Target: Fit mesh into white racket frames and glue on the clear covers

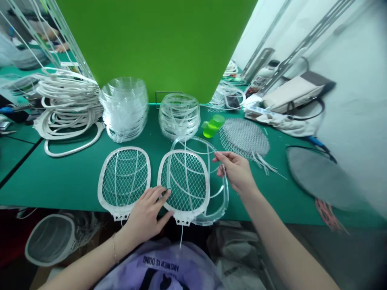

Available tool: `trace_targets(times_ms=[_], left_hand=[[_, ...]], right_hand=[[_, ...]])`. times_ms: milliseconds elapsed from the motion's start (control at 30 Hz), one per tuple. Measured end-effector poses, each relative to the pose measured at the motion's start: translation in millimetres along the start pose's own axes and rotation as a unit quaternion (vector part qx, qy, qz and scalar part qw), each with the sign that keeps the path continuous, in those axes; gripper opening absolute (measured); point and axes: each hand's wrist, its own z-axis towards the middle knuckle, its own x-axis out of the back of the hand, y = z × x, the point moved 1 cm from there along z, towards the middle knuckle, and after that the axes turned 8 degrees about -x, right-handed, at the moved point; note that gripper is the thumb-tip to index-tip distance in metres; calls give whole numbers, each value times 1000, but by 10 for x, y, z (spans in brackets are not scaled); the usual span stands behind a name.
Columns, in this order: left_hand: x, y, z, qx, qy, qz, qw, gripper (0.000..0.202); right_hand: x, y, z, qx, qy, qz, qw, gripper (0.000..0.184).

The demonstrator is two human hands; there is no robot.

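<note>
The left hand (146, 213) lay open with its fingers spread, the fingertips and thumb pressed on the edge of a white plastic racket frame (184, 181) strung with fine wire mesh and thin curved ribs. That frame lay flat at the near edge of a green work mat (69, 177), directly before the person, and overlapped a clear plastic frame (225, 193). The right hand (237, 171) pinched the clear frame's glossy rim between thumb and fingers, lifting that side slightly. Just left of the white frame lay a matching meshed white frame (123, 179), with a small notched tab at its base. Farther back stood two stacks of clear moulded frames (123, 108), beside a tangled heap of matte white frames (68, 108). A loose disc of woven wire mesh (244, 138) trailed stiff strands, near a translucent green plastic cup (213, 125). A smooth lime-green board (151, 40) rose behind them. A thin gold bracelet (114, 247) circled the left wrist, and the lilac garment (160, 262) below carried printed words, upside down in view: "ANSWER IS DOING"
</note>
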Motion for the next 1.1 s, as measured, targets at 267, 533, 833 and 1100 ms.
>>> trace_targets(times_ms=[267,533,833,1100], left_hand=[[23,48,-41,11,108,-38,993,32],[-55,74,-85,8,110,-1,994,25],[62,34,-34,17,82,-20,996,38],[10,-22,-57,-36,-36,5,999,44]], right_hand=[[-107,235,-17,-60,-49,-42,996,59],[78,172,-32,22,29,-53,998,63],[45,164,13,-10,5,-35,999,61],[269,195,16,-7,64,-13,998,64]])
